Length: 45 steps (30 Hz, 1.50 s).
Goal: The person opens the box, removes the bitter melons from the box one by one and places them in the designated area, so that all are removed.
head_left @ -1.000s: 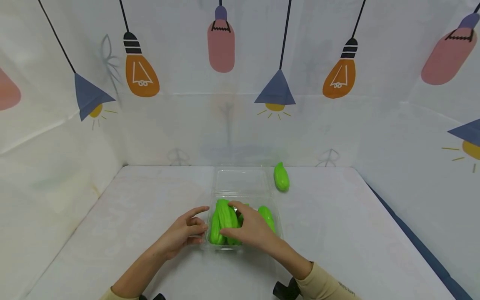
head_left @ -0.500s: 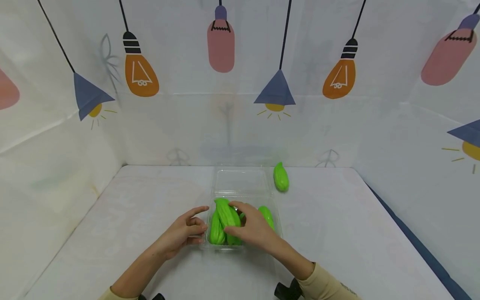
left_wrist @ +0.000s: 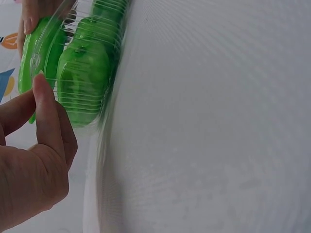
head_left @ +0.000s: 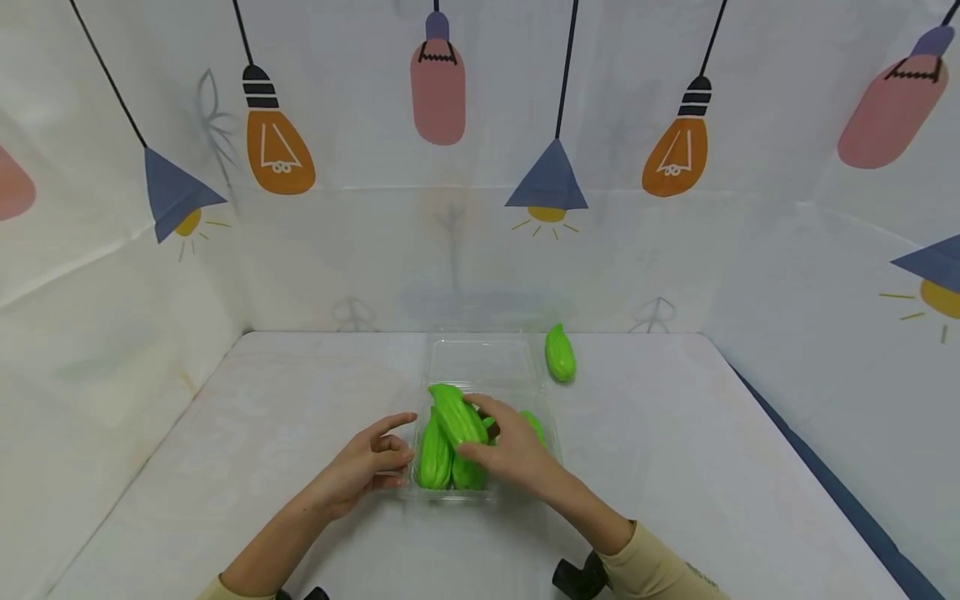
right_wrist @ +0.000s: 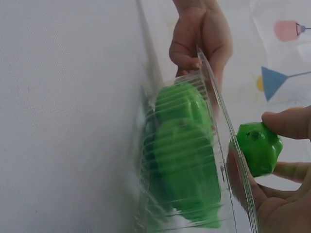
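Observation:
In the head view, my right hand (head_left: pixel 517 454) grips a ridged green gourd (head_left: pixel 457 414) between thumb and fingers. It is tilted, its far end leaning left, over the clear plastic box (head_left: pixel 450 497). The right wrist view shows the held gourd (right_wrist: pixel 258 149) raised above the box rim. Below it in the box lie more green gourds (head_left: pixel 434 458); another gourd (head_left: pixel 533 422) is partly hidden behind my right hand. My left hand (head_left: pixel 369 465) rests its fingertips against the box's left side, fingers spread and slightly bent. Close up, a fingertip touches the rim (left_wrist: pixel 37 62).
The box's clear lid (head_left: pixel 483 360) lies folded back behind it. A single gourd (head_left: pixel 560 354) lies on the white table (head_left: pixel 675 467) near its back edge, right of the lid. White sheets (head_left: pixel 450 250) printed with lamps stand behind and along both sides.
My right hand has lifted the gourd and shifted it slightly away and to the right, tilting it further. More of the gourds beneath now show. My left hand has stayed put.

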{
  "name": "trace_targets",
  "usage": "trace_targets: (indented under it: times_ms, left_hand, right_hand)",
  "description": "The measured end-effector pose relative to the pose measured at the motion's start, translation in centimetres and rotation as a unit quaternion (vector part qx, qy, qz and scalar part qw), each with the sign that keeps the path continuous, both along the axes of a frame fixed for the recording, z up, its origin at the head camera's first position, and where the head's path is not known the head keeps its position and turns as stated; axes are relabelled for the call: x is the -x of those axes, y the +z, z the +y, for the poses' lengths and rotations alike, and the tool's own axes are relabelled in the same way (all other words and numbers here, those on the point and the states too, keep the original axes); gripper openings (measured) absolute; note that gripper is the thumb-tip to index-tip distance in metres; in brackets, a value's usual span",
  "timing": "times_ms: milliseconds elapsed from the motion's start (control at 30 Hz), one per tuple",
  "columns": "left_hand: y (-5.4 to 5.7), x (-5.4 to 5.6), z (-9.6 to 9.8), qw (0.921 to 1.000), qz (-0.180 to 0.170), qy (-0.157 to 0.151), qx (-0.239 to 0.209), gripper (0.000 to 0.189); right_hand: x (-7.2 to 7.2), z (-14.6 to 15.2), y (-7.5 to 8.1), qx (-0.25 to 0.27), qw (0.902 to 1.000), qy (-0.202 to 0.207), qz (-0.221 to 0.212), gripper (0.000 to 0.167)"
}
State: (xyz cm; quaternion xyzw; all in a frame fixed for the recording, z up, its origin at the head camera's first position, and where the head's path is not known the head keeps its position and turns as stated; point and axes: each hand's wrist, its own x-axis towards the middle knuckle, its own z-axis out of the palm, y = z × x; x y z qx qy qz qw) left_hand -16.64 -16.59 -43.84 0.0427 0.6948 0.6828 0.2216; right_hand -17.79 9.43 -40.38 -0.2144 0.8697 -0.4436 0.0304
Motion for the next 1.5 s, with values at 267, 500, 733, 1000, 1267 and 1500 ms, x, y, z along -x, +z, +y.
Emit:
trace_targets:
  times_ms: [267,500,733,1000,1267,1500]
  left_hand:
    - [-0.2,0.0,0.0,1.0000,-0.005,-0.001,-0.001,0.071]
    - [-0.3,-0.1,0.0,1.0000,-0.009,0.004,0.001,0.073]
    - [-0.4,-0.1,-0.1,1.0000,-0.002,-0.004,-0.003,0.073]
    - [-0.3,0.0,0.0,1.0000,-0.004,-0.003,-0.007,0.072]
    - [-0.2,0.1,0.0,0.9999,-0.001,-0.007,-0.008,0.072]
    - [-0.3,0.2,-0.1,0.9999,0.003,-0.008,-0.007,0.072]
  right_hand:
    - [0.9,1.2,0.0,0.019,0.9996,-0.009,-0.017,0.064]
    - [1.9,2.0,-0.2,0.016,0.9992,-0.022,-0.030,0.065]
    - [2.5,2.3,-0.2,0.017,0.9990,-0.033,-0.025,0.066]
    - [3.3,2.7,0.2,0.017,0.9985,-0.048,-0.020,0.066]
    - [4.2,3.3,0.3,0.008,0.9979,-0.063,-0.011,0.065]
    - [5.0,4.1,0.5,0.011,0.9978,-0.065,0.000,0.067]
